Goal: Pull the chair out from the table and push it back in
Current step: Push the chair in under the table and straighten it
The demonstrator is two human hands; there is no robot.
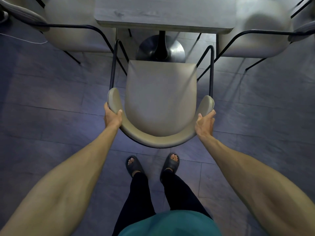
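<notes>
The chair (160, 99) stands between the two hands, its curved backrest (156, 139) nearest the person and its seat (160, 97) stretching away from both hands toward the counter (163, 14).

The left hand (112, 116) grips the left end of the backrest: the thumb lies on the inner face and the fingers curl round the outer side. The right hand (205, 123) holds the right end the same way, thumb raised against the inner edge and fingers wrapped behind the outer edge.

The middle of the backrest bows back below the level of both wrists, toward the person's sandals (171, 163).

Beyond the hands the whole seat shows, with its far edge short of the counter's near edge and none of it under the top. The chair's black metal frame (211, 70) runs forward from just past each hand.

Farther out from the hands, past the seat's far edge, the counter's round pedestal base (175, 51) sits on the tiled floor (51, 92).

Two more chairs flank the counter, one beyond and outside the left hand (71, 36) and one beyond and outside the right hand (255, 40). Both are well apart from the held chair.
</notes>
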